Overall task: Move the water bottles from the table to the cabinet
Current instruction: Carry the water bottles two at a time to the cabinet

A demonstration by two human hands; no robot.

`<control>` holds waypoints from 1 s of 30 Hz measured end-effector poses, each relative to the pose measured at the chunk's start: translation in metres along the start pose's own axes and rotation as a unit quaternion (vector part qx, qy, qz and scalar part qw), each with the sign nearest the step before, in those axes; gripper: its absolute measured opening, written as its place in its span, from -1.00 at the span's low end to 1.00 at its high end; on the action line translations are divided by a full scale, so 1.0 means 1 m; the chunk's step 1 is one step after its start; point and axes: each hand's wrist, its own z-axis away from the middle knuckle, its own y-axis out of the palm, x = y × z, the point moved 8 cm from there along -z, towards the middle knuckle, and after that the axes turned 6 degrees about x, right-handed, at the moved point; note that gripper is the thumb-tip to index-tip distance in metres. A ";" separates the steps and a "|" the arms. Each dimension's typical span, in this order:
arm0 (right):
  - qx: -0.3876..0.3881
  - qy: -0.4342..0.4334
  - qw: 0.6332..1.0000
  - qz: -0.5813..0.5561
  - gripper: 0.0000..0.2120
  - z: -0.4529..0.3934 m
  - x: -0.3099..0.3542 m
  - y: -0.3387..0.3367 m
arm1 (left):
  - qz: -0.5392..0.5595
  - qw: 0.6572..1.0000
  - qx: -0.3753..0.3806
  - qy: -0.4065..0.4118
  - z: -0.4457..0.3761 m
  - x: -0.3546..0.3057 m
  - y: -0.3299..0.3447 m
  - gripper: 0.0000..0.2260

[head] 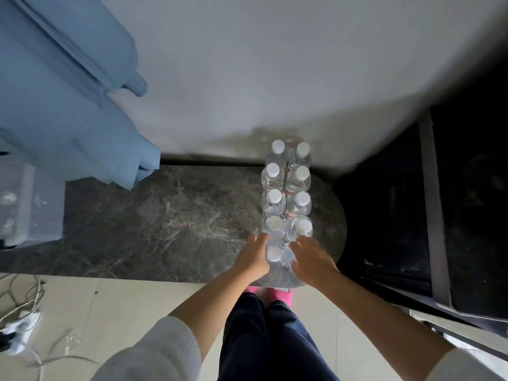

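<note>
Several clear water bottles [286,188] with white caps stand in two rows on the right end of a dark marble table [176,215]. My left hand [254,255] wraps the left side of the nearest left bottle [274,254], whose cap shows beside my fingers. My right hand [310,258] lies over the nearest right bottle, hiding its cap; the clear body shows between my hands. Both hands sit at the near end of the rows.
A dark open cabinet [412,215] stands to the right of the table. Two large blue water jugs [60,105] lie at the left, over the table's far corner. Cables [22,312] lie on the floor at lower left. A white wall runs behind the table.
</note>
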 end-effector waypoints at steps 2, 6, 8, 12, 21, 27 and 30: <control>-0.006 -0.006 0.999 0.031 -0.61 0.004 0.009 -0.008 | -0.001 1.000 -0.017 -0.008 0.011 0.010 -0.012 -0.51; -0.011 -0.012 0.996 0.084 -0.65 0.007 0.033 -0.034 | 0.006 0.999 -0.040 -0.035 0.040 0.040 -0.038 -0.53; -0.014 -0.039 0.993 0.110 -0.65 0.003 0.058 -0.051 | 0.022 0.996 -0.069 -0.056 0.061 0.062 -0.055 -0.57; -0.046 -0.123 0.977 0.166 -0.65 -0.007 0.140 -0.088 | 0.063 0.976 -0.170 -0.118 0.119 0.119 -0.096 -0.66; -0.042 -0.367 0.896 0.247 -0.80 0.035 0.408 -0.104 | 0.065 0.870 -0.349 -0.341 0.321 0.282 -0.145 -0.69; -0.119 -0.497 0.810 0.289 -0.68 0.116 0.572 -0.094 | 0.046 0.796 -0.393 -0.458 0.458 0.376 -0.153 -0.68; -0.136 -0.533 0.784 0.288 -0.70 0.150 0.647 -0.073 | 0.051 0.769 -0.416 -0.482 0.521 0.417 -0.154 -0.65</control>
